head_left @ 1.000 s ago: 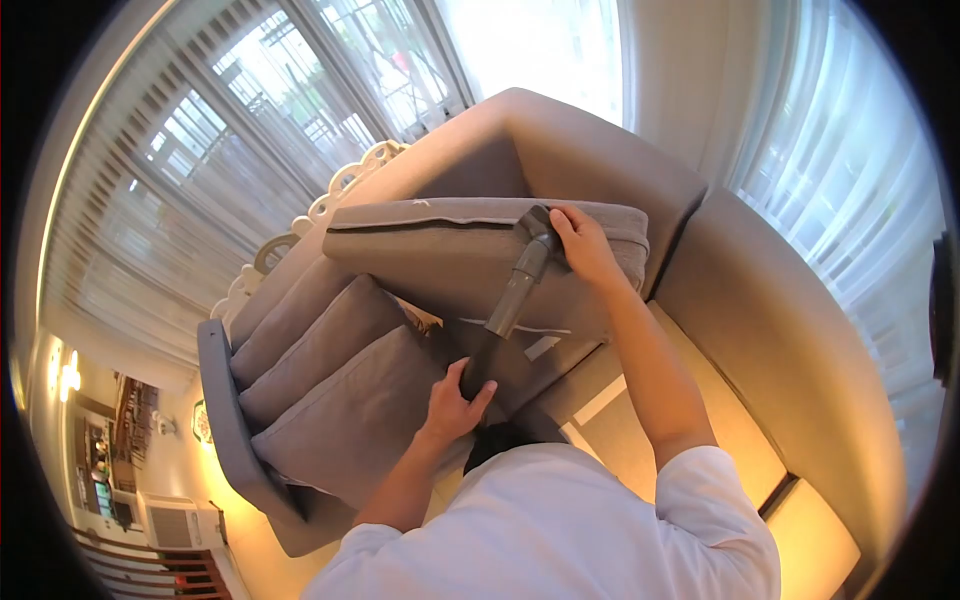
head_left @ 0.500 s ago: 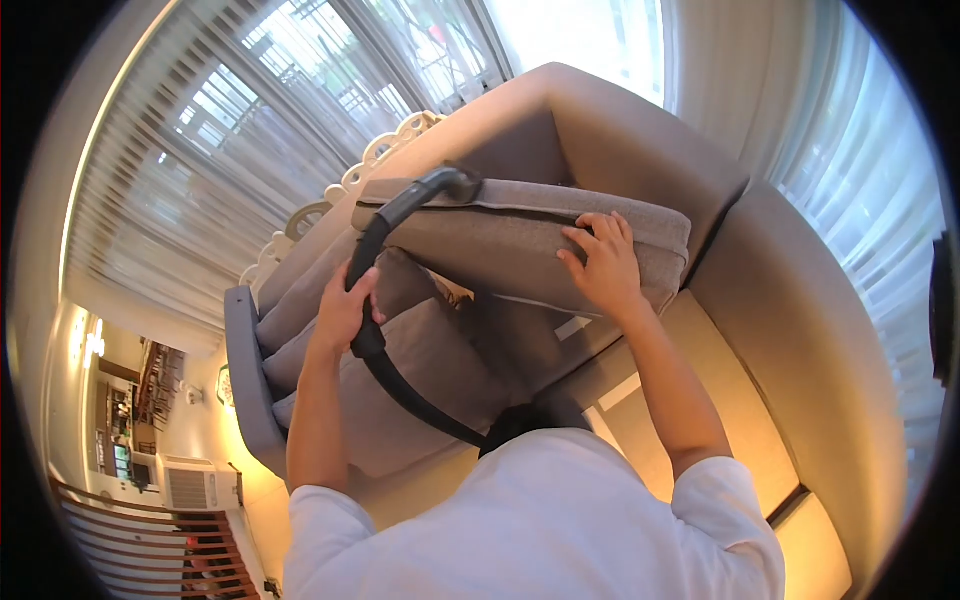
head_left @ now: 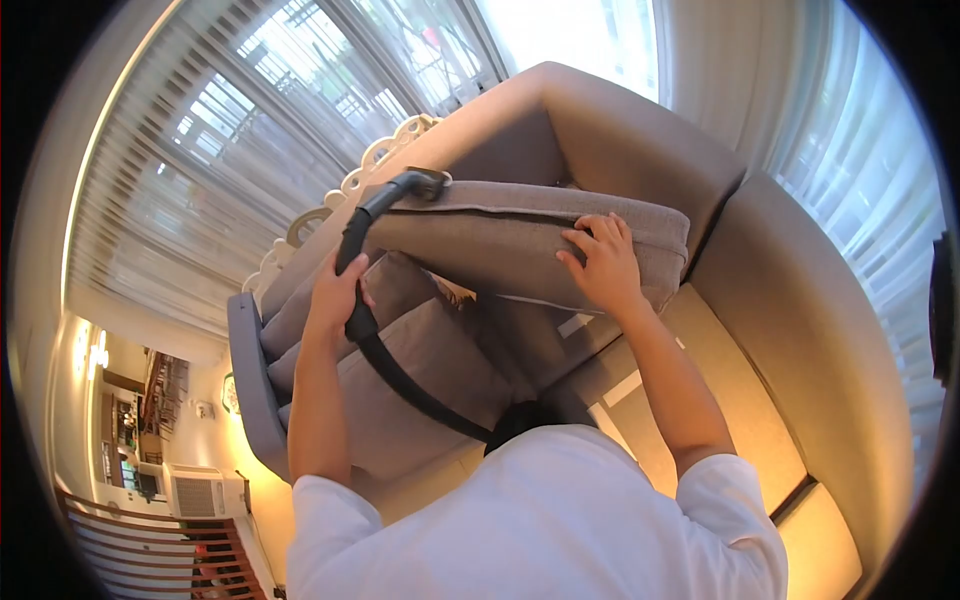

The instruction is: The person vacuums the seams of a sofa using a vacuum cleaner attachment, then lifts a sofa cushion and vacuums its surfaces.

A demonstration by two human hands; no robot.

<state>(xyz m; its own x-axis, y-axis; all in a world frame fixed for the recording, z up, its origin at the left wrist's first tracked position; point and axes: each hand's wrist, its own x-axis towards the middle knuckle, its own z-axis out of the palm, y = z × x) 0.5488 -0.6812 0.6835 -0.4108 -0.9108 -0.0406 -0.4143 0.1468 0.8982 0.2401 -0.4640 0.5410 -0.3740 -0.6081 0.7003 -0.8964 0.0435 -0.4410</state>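
Note:
My left hand [head_left: 338,292] is wrapped round the dark handle of a vacuum cleaner hose [head_left: 356,245]. Its curved tube ends in a nozzle [head_left: 428,183], which sits at the upper left end of a grey sofa cushion [head_left: 500,240]. That cushion is tilted up, with a seam running along its upper side. My right hand [head_left: 603,262] rests on the cushion's right part, fingers spread and fingertips by the seam. From the handle the hose runs down towards my body, where its far end is hidden.
Around the cushion stands a grey corner sofa [head_left: 640,120], its back along the curtains [head_left: 830,130]. More cushions [head_left: 420,350] lie to the left near the armrest [head_left: 258,385]. A white scalloped frame [head_left: 385,148] shows behind the sofa. Slatted brown wood [head_left: 150,545] is at lower left.
The nozzle has slid left along the cushion's upper side, with my left hand shifting slightly left and down. My right hand stays in place on the cushion.

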